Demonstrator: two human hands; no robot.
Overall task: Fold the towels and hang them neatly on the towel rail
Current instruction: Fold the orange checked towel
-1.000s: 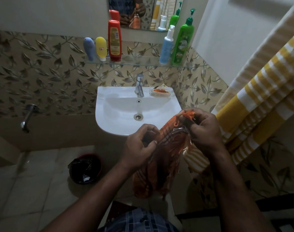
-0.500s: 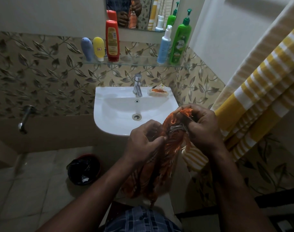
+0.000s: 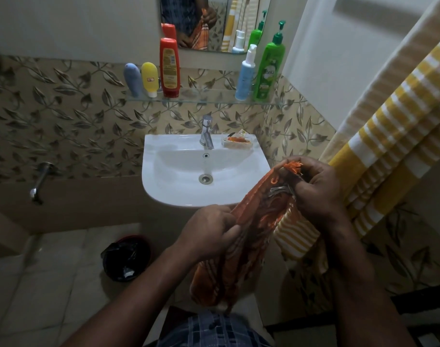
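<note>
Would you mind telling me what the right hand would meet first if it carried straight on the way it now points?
Probably the rim of the white washbasin: the right hand, gripping the orange towel, points up-left toward it, though depth is unclear.

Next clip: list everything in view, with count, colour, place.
orange towel: one, orange, bunched between both hands
striped towel: one, yellow and white, hanging at right
sink: one, white, tiled wall
tap: one, chrome, sink back
soap dish: one, clear, right of tap
glass shelf: one, clear, above sink
blue-grey bottle: one, blue-grey, shelf left
yellow bottle: one, yellow, shelf left
red bottle: one, red, shelf left
pale pump bottle: one, pale-blue, shelf right
green pump bottle: one, green, shelf right
mirror: one, frameless, above shelf
wall spout: one, chrome, left wall
bin: one, red, black liner, floor left
left hand: one, grips orange towel's lower part
right hand: one, pinches its fringed corner
</note>
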